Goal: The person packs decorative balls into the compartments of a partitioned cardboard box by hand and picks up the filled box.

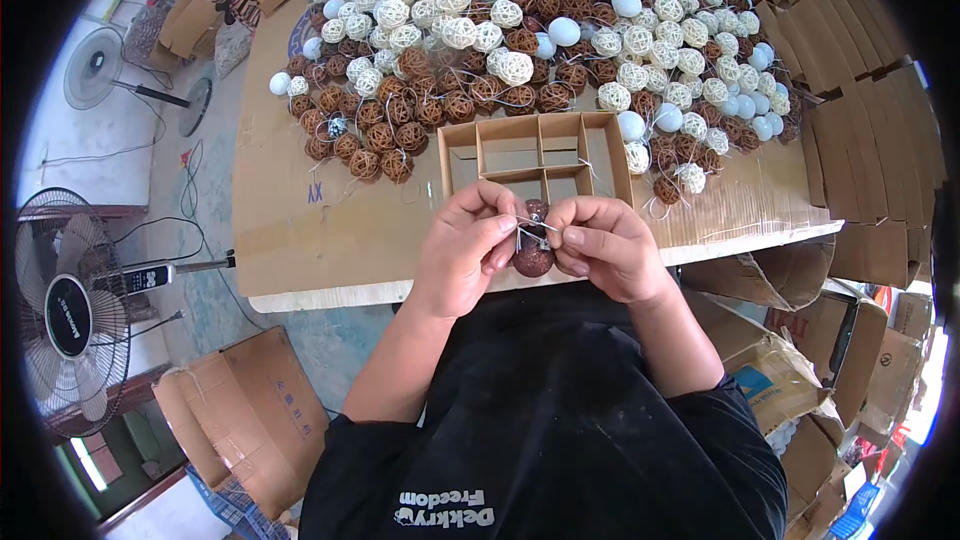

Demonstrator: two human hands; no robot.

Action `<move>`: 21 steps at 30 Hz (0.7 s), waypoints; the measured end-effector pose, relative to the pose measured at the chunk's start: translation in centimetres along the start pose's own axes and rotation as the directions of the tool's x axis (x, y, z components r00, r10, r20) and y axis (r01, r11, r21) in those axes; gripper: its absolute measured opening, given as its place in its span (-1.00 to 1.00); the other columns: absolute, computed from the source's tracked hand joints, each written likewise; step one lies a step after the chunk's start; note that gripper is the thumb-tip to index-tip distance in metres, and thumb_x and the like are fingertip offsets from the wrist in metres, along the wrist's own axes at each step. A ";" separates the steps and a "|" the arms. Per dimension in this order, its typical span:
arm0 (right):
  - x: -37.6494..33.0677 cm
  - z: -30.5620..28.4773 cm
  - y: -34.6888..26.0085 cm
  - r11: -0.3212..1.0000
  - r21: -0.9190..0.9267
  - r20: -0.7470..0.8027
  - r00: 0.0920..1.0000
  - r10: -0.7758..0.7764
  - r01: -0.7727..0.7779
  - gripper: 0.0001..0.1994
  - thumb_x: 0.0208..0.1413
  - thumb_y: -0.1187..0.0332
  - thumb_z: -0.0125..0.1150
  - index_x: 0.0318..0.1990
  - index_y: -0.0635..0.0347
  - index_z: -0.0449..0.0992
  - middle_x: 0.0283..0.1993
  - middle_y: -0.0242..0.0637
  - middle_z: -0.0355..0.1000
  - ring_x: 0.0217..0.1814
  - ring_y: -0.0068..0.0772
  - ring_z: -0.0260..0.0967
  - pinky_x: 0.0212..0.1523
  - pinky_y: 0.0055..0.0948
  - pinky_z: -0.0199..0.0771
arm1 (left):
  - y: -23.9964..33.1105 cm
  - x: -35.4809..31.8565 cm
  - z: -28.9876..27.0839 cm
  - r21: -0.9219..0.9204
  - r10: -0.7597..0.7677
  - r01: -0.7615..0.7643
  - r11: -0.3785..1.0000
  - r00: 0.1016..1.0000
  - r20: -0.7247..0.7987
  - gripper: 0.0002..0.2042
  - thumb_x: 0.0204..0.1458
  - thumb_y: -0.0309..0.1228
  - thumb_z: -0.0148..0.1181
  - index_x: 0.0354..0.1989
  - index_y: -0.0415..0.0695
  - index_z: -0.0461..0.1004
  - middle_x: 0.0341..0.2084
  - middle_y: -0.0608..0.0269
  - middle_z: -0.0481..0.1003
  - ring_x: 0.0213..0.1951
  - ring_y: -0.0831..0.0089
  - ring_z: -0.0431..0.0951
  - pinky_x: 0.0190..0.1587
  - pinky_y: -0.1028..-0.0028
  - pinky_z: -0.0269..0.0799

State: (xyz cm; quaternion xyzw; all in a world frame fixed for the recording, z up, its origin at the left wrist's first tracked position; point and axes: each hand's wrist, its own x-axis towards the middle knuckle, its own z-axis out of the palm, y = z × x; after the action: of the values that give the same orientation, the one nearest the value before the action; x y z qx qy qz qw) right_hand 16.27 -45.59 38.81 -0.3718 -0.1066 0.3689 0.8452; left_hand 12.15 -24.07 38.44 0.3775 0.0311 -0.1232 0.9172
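Left hand (466, 245) and right hand (605, 245) pinch brown ball (533, 260) before divided box (535, 153).

My cardboard-covered table (330, 240), heap of brown, cream and white woven balls (520, 40) on it, divided cardboard box (535, 155) at my edge

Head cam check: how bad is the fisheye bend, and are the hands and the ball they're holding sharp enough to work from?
Head view: strong fisheye bend, with the table edge and the stacked cardboard at the right curving toward a black rim. Lighting is even and soft, no harsh glare. The left hand, right hand and dark brown ball are fairly sharp; the thin string between the fingers is barely resolved.
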 end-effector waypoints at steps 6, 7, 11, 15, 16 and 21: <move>0.0 1.0 -1.3 0.963 -0.268 -0.104 0.995 0.005 -0.033 -0.89 0.33 0.45 0.26 -0.14 0.34 0.54 -0.25 -0.43 0.45 -0.27 -0.70 0.32 -0.21 -0.61 0.34 | 0.1 -0.4 0.5 0.129 0.076 -0.064 0.990 0.993 -0.091 -0.96 0.29 -0.53 0.13 -0.17 -0.13 0.41 -0.39 0.33 0.54 -0.56 0.75 0.29 -0.51 0.67 0.20; 0.1 1.2 -1.3 0.951 -0.307 -0.125 0.992 0.011 -0.049 -0.90 0.31 0.46 0.28 -0.14 0.34 0.55 -0.23 -0.44 0.44 -0.22 -0.70 0.34 -0.15 -0.61 0.38 | 0.1 -0.4 0.5 0.129 0.075 -0.063 0.990 0.993 -0.089 -0.96 0.29 -0.53 0.13 -0.17 -0.13 0.41 -0.39 0.33 0.54 -0.56 0.75 0.29 -0.51 0.67 0.20; 0.4 0.5 0.1 0.891 -0.453 -0.146 0.984 -0.103 0.026 -0.91 0.27 0.50 0.31 -0.20 0.32 0.53 -0.12 -0.41 0.39 -0.15 -0.70 0.34 -0.06 -0.59 0.42 | -0.2 -0.2 0.4 0.087 -0.002 0.009 0.996 0.997 -0.071 -0.95 0.29 -0.51 0.15 -0.17 -0.12 0.39 -0.42 0.37 0.50 -0.56 0.77 0.28 -0.51 0.69 0.15; 0.7 0.5 0.7 0.868 -0.483 -0.187 0.955 -0.230 0.115 -0.91 0.26 0.52 0.31 -0.25 0.30 0.50 0.03 -0.34 0.36 -0.08 -0.67 0.35 -0.01 -0.57 0.45 | 0.0 -0.4 1.0 0.284 0.018 0.005 0.959 0.997 -0.081 -0.94 0.31 -0.48 0.17 -0.16 -0.13 0.42 -0.45 0.45 0.46 -0.50 0.78 0.32 -0.46 0.68 0.18; 0.7 0.6 0.8 0.870 -0.477 -0.223 0.940 -0.257 0.125 -0.90 0.26 0.52 0.31 -0.26 0.30 0.49 0.09 -0.30 0.37 -0.05 -0.65 0.37 0.01 -0.55 0.46 | 0.0 -0.4 1.1 0.341 0.057 -0.030 0.940 0.996 -0.069 -0.94 0.31 -0.47 0.18 -0.15 -0.14 0.43 -0.45 0.46 0.46 -0.48 0.78 0.33 -0.44 0.68 0.20; 0.7 0.9 0.1 0.923 -0.371 -0.196 0.964 -0.182 0.099 -0.92 0.31 0.55 0.23 -0.23 0.31 0.43 0.24 -0.11 0.40 0.08 -0.56 0.41 0.13 -0.47 0.48 | 0.2 -0.5 0.6 0.295 0.006 0.004 0.956 0.999 -0.032 -0.92 0.31 -0.46 0.19 -0.14 -0.15 0.43 -0.45 0.41 0.48 -0.49 0.74 0.35 -0.44 0.66 0.24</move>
State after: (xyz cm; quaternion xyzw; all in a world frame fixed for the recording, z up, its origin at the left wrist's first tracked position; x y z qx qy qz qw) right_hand 16.31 -44.52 39.26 -0.5505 -0.1016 0.2364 0.7942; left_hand 11.72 -24.30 39.07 0.5121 0.0273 -0.1199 0.8501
